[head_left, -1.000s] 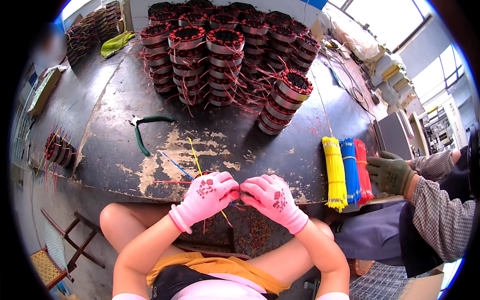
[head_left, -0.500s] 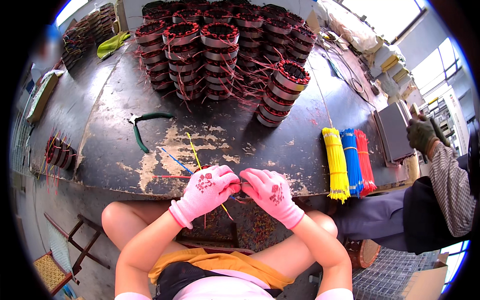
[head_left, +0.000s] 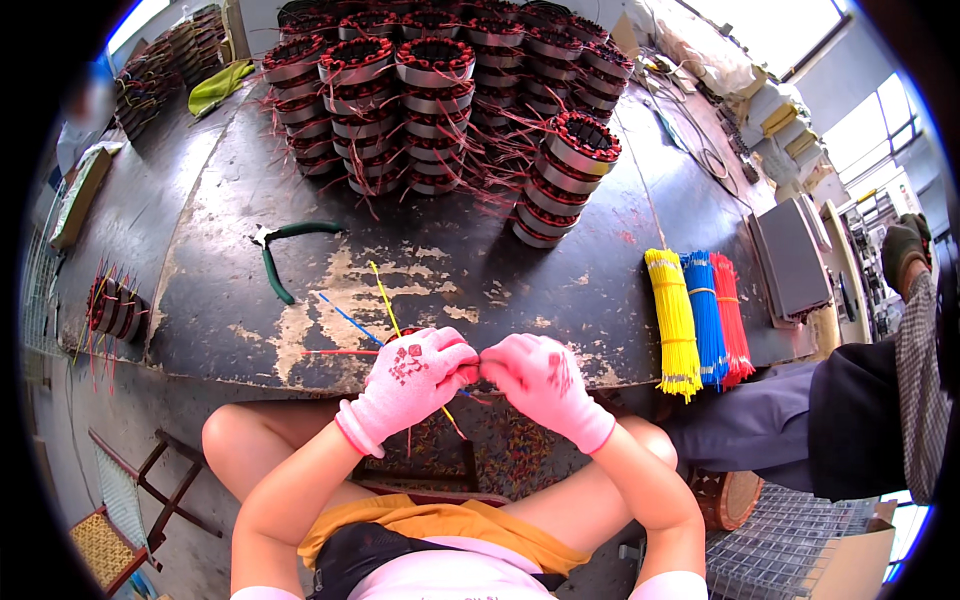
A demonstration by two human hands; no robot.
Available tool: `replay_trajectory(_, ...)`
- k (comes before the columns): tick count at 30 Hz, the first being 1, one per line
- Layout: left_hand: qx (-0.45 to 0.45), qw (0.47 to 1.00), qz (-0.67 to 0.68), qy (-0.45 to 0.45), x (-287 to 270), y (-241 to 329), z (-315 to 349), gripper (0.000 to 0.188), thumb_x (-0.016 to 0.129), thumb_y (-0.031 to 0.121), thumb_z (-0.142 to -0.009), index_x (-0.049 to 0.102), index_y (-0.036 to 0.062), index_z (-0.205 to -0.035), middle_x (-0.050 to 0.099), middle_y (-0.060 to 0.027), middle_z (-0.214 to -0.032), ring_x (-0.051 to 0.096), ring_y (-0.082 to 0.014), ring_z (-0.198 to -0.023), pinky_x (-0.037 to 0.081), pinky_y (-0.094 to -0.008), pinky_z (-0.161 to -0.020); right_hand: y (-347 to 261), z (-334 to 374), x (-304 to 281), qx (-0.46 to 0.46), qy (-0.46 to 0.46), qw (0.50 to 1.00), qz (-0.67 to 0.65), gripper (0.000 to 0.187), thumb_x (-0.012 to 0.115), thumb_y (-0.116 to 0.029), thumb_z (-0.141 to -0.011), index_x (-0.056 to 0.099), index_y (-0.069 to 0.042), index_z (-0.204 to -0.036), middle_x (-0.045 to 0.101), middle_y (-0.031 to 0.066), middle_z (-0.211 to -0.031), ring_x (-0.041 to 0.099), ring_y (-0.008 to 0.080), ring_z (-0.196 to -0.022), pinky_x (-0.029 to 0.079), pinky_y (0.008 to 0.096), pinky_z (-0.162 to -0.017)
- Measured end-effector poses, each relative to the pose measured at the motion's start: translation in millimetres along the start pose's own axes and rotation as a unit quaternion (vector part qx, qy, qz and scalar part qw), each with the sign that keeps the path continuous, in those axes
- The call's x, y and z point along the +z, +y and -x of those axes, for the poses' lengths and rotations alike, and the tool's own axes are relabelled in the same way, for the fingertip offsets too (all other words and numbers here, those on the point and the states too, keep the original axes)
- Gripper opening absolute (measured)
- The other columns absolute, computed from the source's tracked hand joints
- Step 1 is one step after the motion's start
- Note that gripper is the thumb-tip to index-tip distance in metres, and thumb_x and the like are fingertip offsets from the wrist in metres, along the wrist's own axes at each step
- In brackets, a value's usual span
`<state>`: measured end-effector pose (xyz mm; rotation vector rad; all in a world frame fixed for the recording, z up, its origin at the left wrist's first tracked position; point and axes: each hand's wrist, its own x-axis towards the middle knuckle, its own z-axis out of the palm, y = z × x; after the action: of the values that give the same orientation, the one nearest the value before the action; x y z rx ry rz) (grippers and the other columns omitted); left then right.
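My left hand (head_left: 415, 370), in a pink glove with a dark print, is closed in a pinch above the table's near edge. Facing it, my right hand (head_left: 545, 380), gloved alike, has its fingers curled, and the fingertips of both meet. A thin wire runs between them, mostly hidden by the gloves. From behind the left hand a yellow lead (head_left: 384, 290), a blue lead (head_left: 346, 317) and a red lead (head_left: 340, 352) fan out over the table. A dark red wound part (head_left: 405, 333) peeks out there, largely covered by the glove.
Stacks of wound stators (head_left: 430, 110) fill the far table, with one stack (head_left: 565, 180) nearer. Green-handled cutters (head_left: 275, 255) lie left. Bundled yellow (head_left: 672, 320), blue (head_left: 705, 320) and red wires (head_left: 730, 320) lie right. A stator stack (head_left: 118, 305) lies far left. A co-worker's gloved hand (head_left: 905, 250) is at right.
My right hand has turned and its fingers have curled in tighter against the left fingertips. My left hand stays almost in place. The co-worker's hand has moved away to the right.
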<state>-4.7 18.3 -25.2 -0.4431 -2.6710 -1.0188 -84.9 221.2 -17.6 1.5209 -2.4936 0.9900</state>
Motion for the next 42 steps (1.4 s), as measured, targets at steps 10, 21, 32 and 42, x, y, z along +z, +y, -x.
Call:
replay_trajectory(10,-0.001,1.0,0.012,-0.004,-0.2,-2.2,1.2,0.009,0.07,0.013,-0.084,0.069,0.0109,-0.092,0.066,-0.0052,-0.092,0.067,-0.0278,-0.088,0.054,-0.0398,-0.077,-19.4,-0.4,-5.4,0.074,0.074,0.993,0.058,0.019,0.068,-0.023,-0.094,0.069,-0.006,-0.103,0.069,0.006,-0.083,0.066,0.0159,-0.067,0.052,0.03,-0.064)
replay_trajectory(21,0.012,1.0,0.011,-0.005,1.3,-3.2,1.3,0.01,0.07,0.013,-0.083,0.069,0.0108,-0.093,0.067,-0.0045,-0.092,0.067,-0.0279,-0.088,0.054,-0.0402,-0.077,-1.7,14.3,-7.3,0.217,-0.097,0.953,-0.187,0.017,0.062,-0.022,-0.098,0.068,-0.007,-0.104,0.069,0.0051,-0.088,0.064,0.0171,-0.072,0.051,0.0329,-0.066)
replay_trajectory(32,0.01,1.0,0.011,-0.001,1.6,-3.3,0.3,0.008,0.07,0.013,-0.084,0.068,0.0104,-0.091,0.067,-0.0049,-0.092,0.067,-0.0279,-0.088,0.054,-0.0399,-0.077,-5.9,7.0,3.0,0.09,-0.087,0.992,-0.016,0.017,0.067,-0.02,-0.091,0.065,-0.007,-0.102,0.067,0.0041,-0.089,0.066,0.0204,-0.077,0.051,0.0333,-0.068)
replay_trajectory(42,0.024,1.0,0.019,-0.004,1.3,-1.9,1.6,0.01,0.071,0.012,-0.082,0.068,0.0103,-0.092,0.067,-0.0044,-0.092,0.067,-0.0277,-0.087,0.054,-0.0403,-0.077,-7.1,15.4,-5.1,0.085,-0.074,0.993,-0.037,0.022,0.068,-0.023,-0.091,0.063,-0.008,-0.107,0.065,0.007,-0.092,0.066,0.0262,-0.086,0.051,0.0405,-0.075)
